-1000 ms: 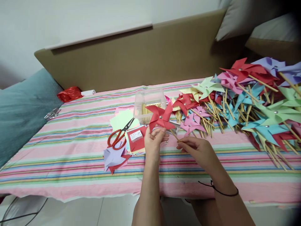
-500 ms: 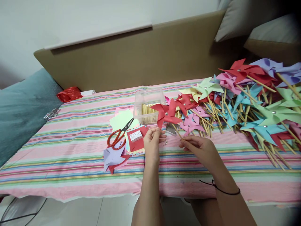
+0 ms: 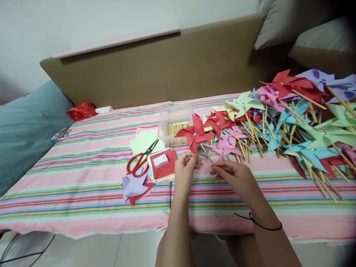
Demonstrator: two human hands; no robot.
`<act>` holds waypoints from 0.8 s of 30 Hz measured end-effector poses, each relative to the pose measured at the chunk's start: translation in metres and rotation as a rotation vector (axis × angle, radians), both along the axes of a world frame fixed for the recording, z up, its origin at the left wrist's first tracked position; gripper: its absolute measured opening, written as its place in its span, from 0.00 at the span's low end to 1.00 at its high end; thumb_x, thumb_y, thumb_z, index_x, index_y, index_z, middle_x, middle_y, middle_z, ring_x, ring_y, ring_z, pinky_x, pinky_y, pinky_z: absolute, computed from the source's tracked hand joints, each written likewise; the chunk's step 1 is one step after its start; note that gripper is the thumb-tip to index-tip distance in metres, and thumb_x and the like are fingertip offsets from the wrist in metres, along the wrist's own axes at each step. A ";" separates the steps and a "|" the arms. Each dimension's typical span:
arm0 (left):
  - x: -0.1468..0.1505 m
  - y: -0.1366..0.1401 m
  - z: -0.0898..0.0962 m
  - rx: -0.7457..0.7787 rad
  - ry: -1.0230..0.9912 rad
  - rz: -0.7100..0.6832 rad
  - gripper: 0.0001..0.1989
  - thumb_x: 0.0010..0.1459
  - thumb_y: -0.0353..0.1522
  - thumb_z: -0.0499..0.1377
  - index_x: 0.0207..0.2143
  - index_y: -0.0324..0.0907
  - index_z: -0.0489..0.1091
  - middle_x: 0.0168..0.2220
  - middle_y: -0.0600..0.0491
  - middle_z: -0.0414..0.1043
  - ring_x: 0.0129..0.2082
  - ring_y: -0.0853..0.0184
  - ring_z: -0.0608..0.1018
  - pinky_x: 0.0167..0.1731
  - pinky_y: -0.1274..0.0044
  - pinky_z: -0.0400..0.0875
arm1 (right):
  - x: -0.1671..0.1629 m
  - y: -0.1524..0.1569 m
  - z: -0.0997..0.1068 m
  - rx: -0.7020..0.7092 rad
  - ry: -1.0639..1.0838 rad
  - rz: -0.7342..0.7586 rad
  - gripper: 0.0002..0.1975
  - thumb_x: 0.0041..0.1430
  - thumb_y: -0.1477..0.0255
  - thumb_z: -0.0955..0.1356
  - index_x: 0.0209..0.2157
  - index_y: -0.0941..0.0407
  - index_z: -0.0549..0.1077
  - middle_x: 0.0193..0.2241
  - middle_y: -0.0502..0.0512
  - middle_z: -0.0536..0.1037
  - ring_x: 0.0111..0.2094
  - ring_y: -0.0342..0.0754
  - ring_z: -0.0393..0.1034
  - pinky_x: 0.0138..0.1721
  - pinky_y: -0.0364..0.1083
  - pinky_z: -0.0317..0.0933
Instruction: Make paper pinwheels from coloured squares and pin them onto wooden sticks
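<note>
A red paper pinwheel (image 3: 195, 134) on a wooden stick is held up above the striped cloth. My right hand (image 3: 232, 172) pinches the lower end of its stick (image 3: 207, 154) between thumb and fingers. Closed at the tip of the lowest blade is my left hand (image 3: 187, 165), its curled fingers against the paper; the exact grip is partly hidden. Behind the pinwheel stands a clear plastic box (image 3: 164, 128) with many short wooden sticks (image 3: 178, 128). A small clear case (image 3: 204, 151) lies partly hidden behind the held stick.
Left of my hands are red-handled scissors (image 3: 139, 163), a stack of coloured paper (image 3: 168, 170) with a small white box (image 3: 160, 160) on it, and cut paper pieces (image 3: 135, 185). A large heap of pinwheels (image 3: 322, 133) fills the right side. The striped cloth (image 3: 91, 185) covers the seat.
The red pinwheel's blades have turned a little, the lowest one swinging right. My left hand has moved slightly right with it. The stick in my right hand has shifted slightly left.
</note>
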State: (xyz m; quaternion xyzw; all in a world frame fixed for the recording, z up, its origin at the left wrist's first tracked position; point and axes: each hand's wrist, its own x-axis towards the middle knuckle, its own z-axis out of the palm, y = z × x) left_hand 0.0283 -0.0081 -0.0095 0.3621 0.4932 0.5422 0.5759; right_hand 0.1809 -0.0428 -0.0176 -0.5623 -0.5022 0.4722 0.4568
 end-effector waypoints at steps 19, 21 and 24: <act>-0.001 0.001 0.000 0.007 -0.041 0.074 0.16 0.53 0.44 0.59 0.29 0.39 0.67 0.27 0.52 0.74 0.22 0.71 0.76 0.22 0.81 0.69 | 0.002 0.001 0.000 0.012 0.039 -0.027 0.13 0.51 0.61 0.72 0.31 0.57 0.77 0.26 0.55 0.80 0.27 0.47 0.75 0.31 0.45 0.71; -0.001 0.001 0.001 0.004 -0.049 0.068 0.17 0.53 0.45 0.58 0.28 0.39 0.67 0.26 0.52 0.74 0.22 0.71 0.76 0.22 0.80 0.69 | 0.002 0.001 -0.001 0.016 0.046 -0.027 0.13 0.51 0.60 0.72 0.31 0.57 0.77 0.26 0.55 0.80 0.26 0.47 0.75 0.30 0.45 0.71; -0.001 0.001 0.002 0.012 -0.029 0.049 0.17 0.52 0.45 0.60 0.27 0.38 0.68 0.27 0.52 0.74 0.22 0.71 0.76 0.23 0.80 0.69 | 0.002 0.001 -0.002 0.005 0.053 -0.030 0.13 0.50 0.61 0.72 0.31 0.57 0.77 0.26 0.55 0.80 0.27 0.47 0.75 0.30 0.44 0.71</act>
